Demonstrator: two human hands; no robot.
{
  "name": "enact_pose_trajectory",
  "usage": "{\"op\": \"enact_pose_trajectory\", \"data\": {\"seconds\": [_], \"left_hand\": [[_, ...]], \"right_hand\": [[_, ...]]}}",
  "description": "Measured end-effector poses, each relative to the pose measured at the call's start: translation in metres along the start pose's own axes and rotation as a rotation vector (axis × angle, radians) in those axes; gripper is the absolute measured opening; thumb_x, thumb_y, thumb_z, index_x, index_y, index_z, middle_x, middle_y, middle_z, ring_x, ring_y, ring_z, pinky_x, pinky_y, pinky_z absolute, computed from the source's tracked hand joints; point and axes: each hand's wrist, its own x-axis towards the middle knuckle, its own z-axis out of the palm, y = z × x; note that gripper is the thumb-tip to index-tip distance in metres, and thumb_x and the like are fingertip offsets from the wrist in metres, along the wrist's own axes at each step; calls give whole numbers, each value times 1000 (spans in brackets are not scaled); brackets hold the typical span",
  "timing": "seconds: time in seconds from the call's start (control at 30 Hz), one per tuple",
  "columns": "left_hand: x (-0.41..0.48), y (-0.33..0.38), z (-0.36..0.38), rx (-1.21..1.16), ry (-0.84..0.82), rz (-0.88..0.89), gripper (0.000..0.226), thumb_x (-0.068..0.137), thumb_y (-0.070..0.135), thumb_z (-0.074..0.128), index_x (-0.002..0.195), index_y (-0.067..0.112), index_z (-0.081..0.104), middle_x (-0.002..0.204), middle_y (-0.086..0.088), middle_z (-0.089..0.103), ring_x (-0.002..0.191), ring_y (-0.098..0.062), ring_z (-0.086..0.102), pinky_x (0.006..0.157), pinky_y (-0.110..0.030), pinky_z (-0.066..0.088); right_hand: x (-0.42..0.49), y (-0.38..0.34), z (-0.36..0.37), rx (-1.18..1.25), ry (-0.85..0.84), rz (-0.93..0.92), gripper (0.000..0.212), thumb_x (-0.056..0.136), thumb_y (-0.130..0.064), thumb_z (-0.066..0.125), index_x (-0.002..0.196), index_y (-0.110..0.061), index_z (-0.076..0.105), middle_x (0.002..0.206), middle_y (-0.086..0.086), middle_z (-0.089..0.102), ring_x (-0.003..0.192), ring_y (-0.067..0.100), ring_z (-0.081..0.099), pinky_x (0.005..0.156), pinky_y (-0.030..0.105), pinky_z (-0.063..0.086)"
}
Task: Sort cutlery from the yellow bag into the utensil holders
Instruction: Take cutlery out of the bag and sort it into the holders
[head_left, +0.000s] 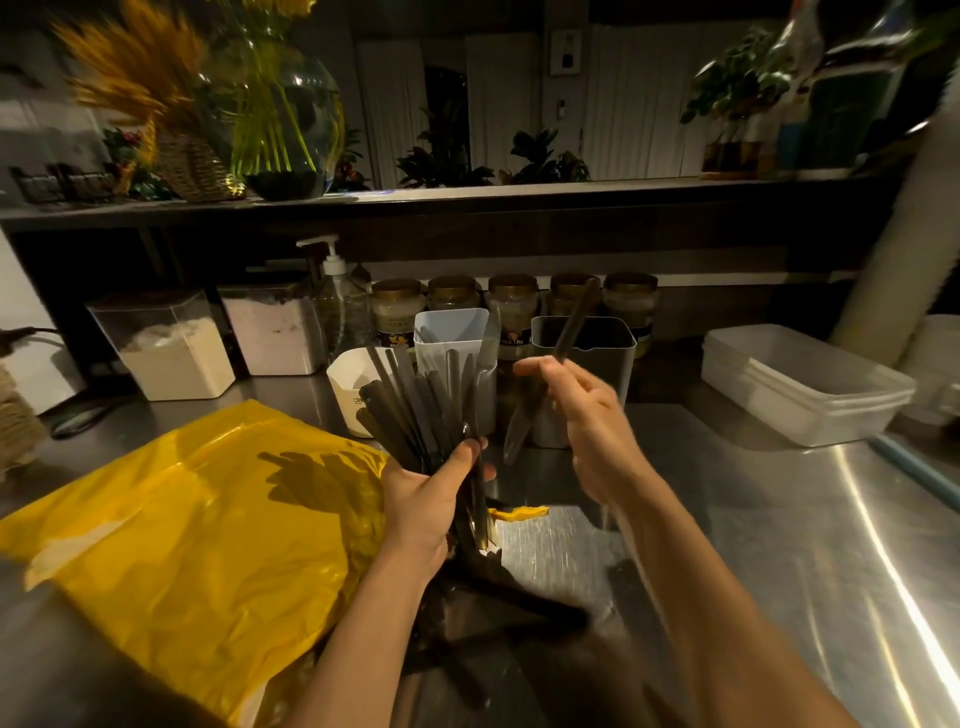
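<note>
My left hand grips a fanned bundle of dark cutlery upright over the steel counter, just right of the flat yellow bag. My right hand pinches a single dark utensil whose upper end points over the grey holder. Behind the bundle stands a pale blue-white holder, and a small white cup-like holder sits to its left. Which kind of utensil my right hand holds is too blurred to tell.
Flour containers, a pump bottle and several jars line the back of the counter. Stacked white tubs sit at the right. A shelf with a glass vase and plants runs above.
</note>
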Motion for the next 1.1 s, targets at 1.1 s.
{"op": "enact_pose_trajectory", "data": {"seconds": [1.1], "left_hand": [[-3,5,2,29,-35,44,20,89,9,74,108,6,71,102,-8,78,92,-28,76,79,-40,61]], "right_hand": [[7,27,27,164,80,169,29,108,-32,43,114,-8,58,98,10,73,87,25,73,71,38,57]]}}
